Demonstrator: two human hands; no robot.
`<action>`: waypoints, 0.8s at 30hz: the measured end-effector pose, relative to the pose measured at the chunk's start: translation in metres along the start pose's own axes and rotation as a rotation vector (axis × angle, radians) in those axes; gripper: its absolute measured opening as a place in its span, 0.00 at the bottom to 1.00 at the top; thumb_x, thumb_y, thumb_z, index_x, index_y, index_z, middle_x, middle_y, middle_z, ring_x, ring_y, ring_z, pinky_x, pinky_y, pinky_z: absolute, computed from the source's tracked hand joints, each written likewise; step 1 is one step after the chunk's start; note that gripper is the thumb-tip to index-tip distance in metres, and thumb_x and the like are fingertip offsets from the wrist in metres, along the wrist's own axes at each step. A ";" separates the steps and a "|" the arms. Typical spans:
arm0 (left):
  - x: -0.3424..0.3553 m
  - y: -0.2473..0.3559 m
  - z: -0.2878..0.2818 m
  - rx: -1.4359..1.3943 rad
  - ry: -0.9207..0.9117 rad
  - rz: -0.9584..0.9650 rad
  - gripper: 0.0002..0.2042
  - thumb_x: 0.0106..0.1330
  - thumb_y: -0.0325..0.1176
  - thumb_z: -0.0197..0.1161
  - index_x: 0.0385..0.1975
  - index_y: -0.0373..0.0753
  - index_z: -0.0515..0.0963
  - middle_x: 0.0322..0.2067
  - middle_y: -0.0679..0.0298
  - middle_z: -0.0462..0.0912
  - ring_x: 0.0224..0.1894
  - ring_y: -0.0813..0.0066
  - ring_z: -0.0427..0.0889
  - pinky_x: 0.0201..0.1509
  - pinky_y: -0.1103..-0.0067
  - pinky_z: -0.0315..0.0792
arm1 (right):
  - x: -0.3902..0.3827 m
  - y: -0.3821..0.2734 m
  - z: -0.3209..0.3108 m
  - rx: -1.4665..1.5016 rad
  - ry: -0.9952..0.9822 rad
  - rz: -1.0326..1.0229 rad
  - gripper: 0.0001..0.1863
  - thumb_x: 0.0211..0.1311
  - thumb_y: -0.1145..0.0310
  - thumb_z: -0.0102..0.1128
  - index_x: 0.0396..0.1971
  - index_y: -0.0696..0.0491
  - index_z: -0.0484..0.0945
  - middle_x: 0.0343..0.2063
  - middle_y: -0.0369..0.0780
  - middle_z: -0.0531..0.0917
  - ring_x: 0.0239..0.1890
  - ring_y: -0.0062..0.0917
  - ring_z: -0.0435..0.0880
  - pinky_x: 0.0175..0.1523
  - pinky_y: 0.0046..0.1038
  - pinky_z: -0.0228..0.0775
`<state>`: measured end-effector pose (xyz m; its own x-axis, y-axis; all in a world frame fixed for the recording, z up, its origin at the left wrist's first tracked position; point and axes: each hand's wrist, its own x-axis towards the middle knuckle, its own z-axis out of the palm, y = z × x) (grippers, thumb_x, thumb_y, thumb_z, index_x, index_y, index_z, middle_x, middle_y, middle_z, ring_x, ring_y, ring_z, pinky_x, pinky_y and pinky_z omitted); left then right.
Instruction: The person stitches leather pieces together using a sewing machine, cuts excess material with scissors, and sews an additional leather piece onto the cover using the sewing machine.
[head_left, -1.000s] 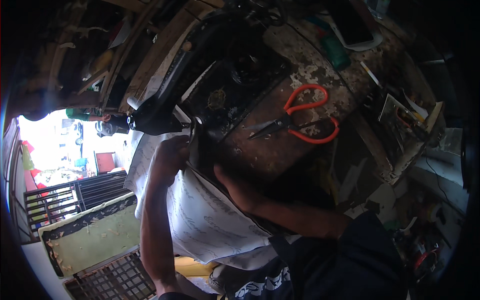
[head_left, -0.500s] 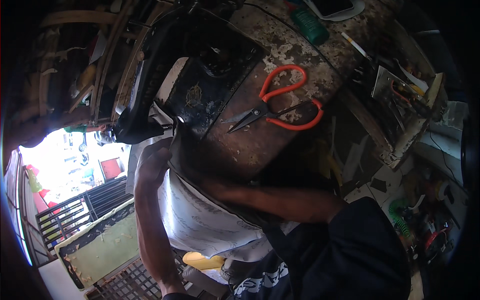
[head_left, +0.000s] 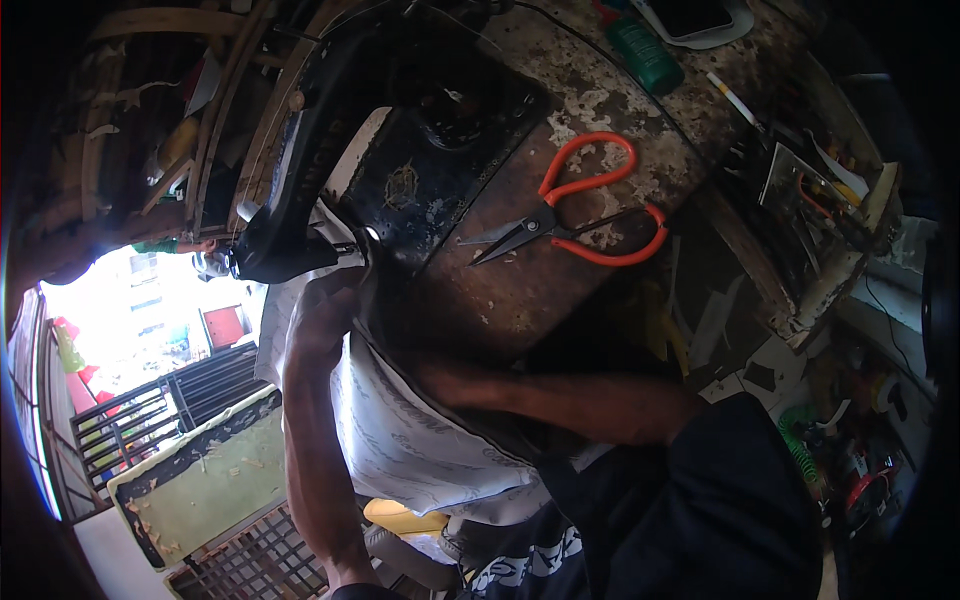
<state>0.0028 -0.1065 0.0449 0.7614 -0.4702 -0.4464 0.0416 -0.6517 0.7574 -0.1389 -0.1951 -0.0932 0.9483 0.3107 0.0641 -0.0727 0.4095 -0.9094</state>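
A black sewing machine [head_left: 287, 250] stands at the upper left, with white printed fabric [head_left: 410, 450] with a dark edge hanging below it. My left hand [head_left: 325, 310] has its fingers closed on that fabric's edge, just below the needle area. My right hand [head_left: 450, 382] reaches into the dark fold of the fabric, its fingers hidden in shadow. Above it, orange-handled scissors [head_left: 590, 255] lie with blades parted on the worn tabletop [head_left: 505, 300].
A green bottle [head_left: 645, 55], a phone [head_left: 695, 15] and a thin white stick [head_left: 730, 95] lie at the back right. A wooden tray of tools [head_left: 815, 225] is at the right. Metal grilles [head_left: 140, 410] and a pale padded panel [head_left: 205, 475] are at the lower left.
My right hand has sunk further into the fabric's fold, its fingers now in shadow. My left hand stays at the edge below the machine. The view has shifted slightly.
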 end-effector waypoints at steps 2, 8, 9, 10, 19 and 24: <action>-0.002 -0.004 0.000 0.046 0.031 -0.045 0.24 0.60 0.30 0.56 0.56 0.25 0.80 0.41 0.60 0.86 0.39 0.77 0.81 0.45 0.81 0.72 | 0.000 0.000 0.000 -0.017 -0.025 0.011 0.23 0.79 0.62 0.44 0.64 0.60 0.73 0.61 0.52 0.78 0.62 0.40 0.78 0.70 0.39 0.65; -0.006 -0.004 0.017 0.295 0.150 -0.123 0.23 0.62 0.33 0.56 0.55 0.28 0.82 0.50 0.48 0.87 0.52 0.61 0.85 0.62 0.71 0.73 | -0.010 0.005 0.005 -0.044 -0.013 0.033 0.21 0.77 0.65 0.46 0.61 0.59 0.74 0.58 0.52 0.79 0.61 0.39 0.78 0.69 0.39 0.67; -0.004 -0.003 0.022 0.284 0.159 -0.124 0.23 0.62 0.33 0.56 0.55 0.28 0.82 0.50 0.48 0.87 0.52 0.61 0.85 0.62 0.71 0.73 | -0.013 0.006 0.005 -0.042 0.003 0.017 0.19 0.76 0.66 0.48 0.59 0.59 0.75 0.56 0.51 0.80 0.59 0.38 0.79 0.67 0.39 0.68; -0.005 0.001 0.025 0.282 0.167 -0.125 0.22 0.63 0.34 0.57 0.54 0.29 0.83 0.49 0.48 0.88 0.52 0.61 0.85 0.61 0.72 0.73 | -0.017 0.002 0.005 -0.034 0.044 -0.023 0.16 0.74 0.68 0.50 0.55 0.58 0.78 0.51 0.50 0.82 0.56 0.37 0.81 0.64 0.39 0.70; -0.026 -0.011 0.072 0.540 0.382 0.047 0.19 0.65 0.35 0.62 0.53 0.33 0.82 0.47 0.40 0.81 0.49 0.40 0.83 0.57 0.59 0.77 | -0.026 -0.104 -0.050 -0.932 -0.145 0.255 0.08 0.59 0.70 0.58 0.32 0.57 0.84 0.30 0.54 0.85 0.35 0.49 0.87 0.44 0.44 0.81; -0.026 -0.032 0.098 0.606 0.569 0.164 0.25 0.65 0.39 0.63 0.57 0.27 0.76 0.57 0.40 0.74 0.55 0.42 0.77 0.60 0.58 0.72 | 0.073 -0.114 -0.097 -1.114 0.333 -0.166 0.06 0.64 0.69 0.61 0.33 0.55 0.84 0.32 0.53 0.85 0.38 0.49 0.86 0.44 0.47 0.79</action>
<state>-0.0815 -0.1323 -0.0145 0.9438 -0.3213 0.0780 -0.3284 -0.8839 0.3331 -0.0314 -0.3029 -0.0247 0.9668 0.0172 0.2551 0.2133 -0.6043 -0.7676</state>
